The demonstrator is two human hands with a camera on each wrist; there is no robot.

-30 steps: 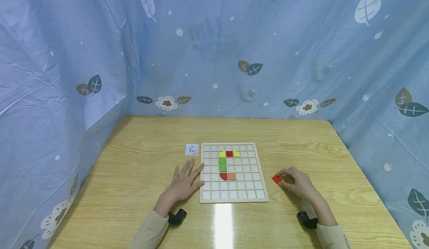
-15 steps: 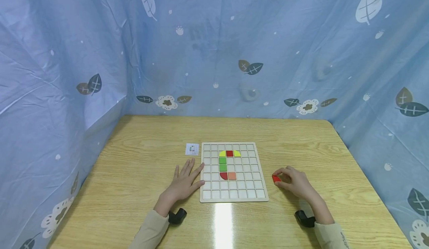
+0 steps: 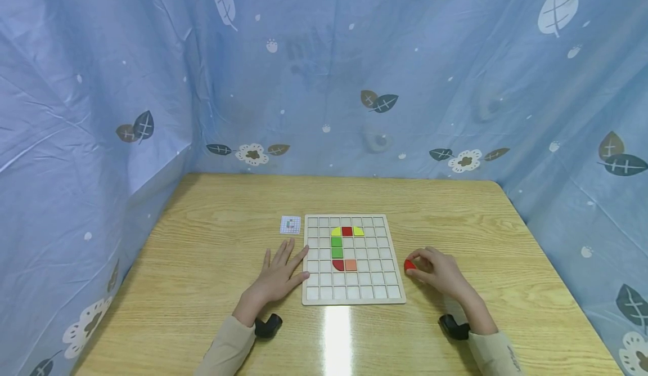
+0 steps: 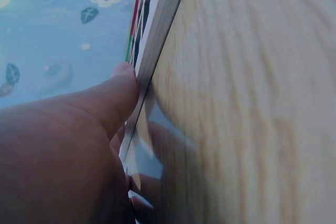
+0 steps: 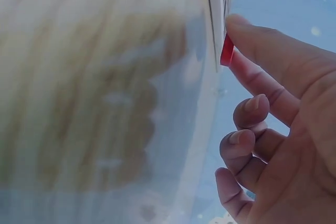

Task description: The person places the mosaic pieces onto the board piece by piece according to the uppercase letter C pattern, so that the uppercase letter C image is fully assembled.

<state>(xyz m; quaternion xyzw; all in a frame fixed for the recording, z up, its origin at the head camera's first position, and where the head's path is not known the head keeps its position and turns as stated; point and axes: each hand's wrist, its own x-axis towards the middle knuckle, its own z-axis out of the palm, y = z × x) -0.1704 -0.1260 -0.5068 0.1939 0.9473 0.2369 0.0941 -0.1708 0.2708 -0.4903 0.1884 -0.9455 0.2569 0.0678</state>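
Note:
My right hand (image 3: 439, 270) pinches a flat red tile (image 3: 409, 264) between thumb and index finger, just right of the white gridded board (image 3: 400, 296). In the right wrist view the red tile (image 5: 227, 52) shows edge-on at the fingertips, and the other fingers are curled loosely. My left hand (image 3: 275, 279) lies with spread fingers at the board's left edge, its index finger and thumb touching the rim. On the board, two yellow quarter-round tiles flank a dark red square (image 3: 346, 231). Below are two green squares (image 3: 336, 247), a dark red quarter-round (image 3: 337, 265) and a salmon square (image 3: 350, 264).
A small printed card (image 3: 290, 224) with a grid pattern lies beside the board's upper left corner. All of this is on a wooden table (image 3: 228, 207), with a blue leaf-patterned curtain (image 3: 324, 72) behind and at both sides. Black camera straps sit at both wrists.
My right hand has lifted the red tile from the table and moved slightly left with it, closer to the board. The left hand and the tiles on the board stay where they were.

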